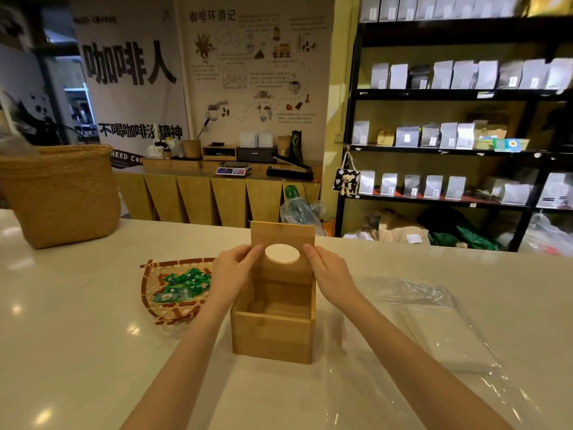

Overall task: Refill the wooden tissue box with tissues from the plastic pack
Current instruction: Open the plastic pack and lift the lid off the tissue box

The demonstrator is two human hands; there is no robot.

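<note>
The wooden tissue box (272,336) stands in the middle of the white counter with its top uncovered and nothing visible inside. Its wooden lid (280,235), with an oval hole, is held upright over the box's far edge. My left hand (233,274) pinches the lid's left side and my right hand (330,274) pinches its right side. The clear plastic pack (440,324) with a stack of white tissues inside lies flat on the counter to the right of the box.
A woven bamboo tray (173,318) of green wrapped candies sits just left of the box. A tall straw basket (62,193) stands at the far left. Loose clear plastic film (387,389) spreads toward the near right edge. Shelves of bags stand behind the counter.
</note>
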